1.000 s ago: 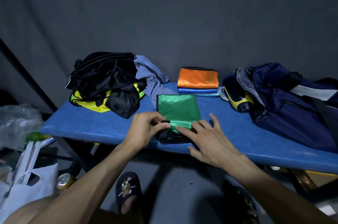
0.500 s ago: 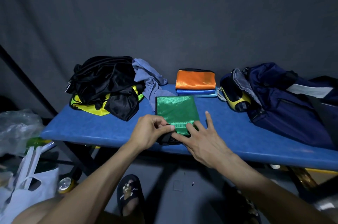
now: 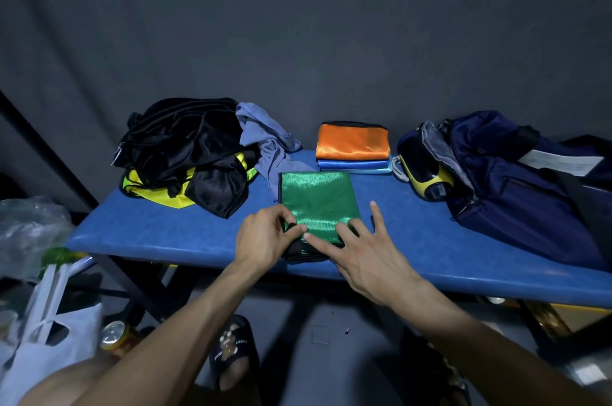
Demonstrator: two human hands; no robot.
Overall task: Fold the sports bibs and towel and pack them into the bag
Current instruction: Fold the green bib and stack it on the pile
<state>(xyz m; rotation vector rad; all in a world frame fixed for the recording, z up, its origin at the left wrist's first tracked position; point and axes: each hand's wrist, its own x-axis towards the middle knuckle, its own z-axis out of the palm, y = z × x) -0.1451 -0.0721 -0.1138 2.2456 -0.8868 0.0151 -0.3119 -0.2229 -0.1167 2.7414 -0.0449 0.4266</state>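
- We see the folded green bib [image 3: 318,200] lying near the front edge of the blue worktop [image 3: 159,230], its black trim at the near end.
- Our left hand [image 3: 265,236] pinches the bib's near left corner with curled fingers.
- Our right hand [image 3: 359,251] lies flat, fingers spread and straight, pressing the bib's near right part.
- Behind it, a folded orange bib [image 3: 352,142] sits on a folded blue bib [image 3: 352,165].
- To the left, a crumpled grey-blue towel [image 3: 265,137] leans against a heap of black and yellow bibs [image 3: 188,153].
- At the right stands the navy bag [image 3: 516,180], open, with a yellow-and-black item [image 3: 427,182] at its mouth.
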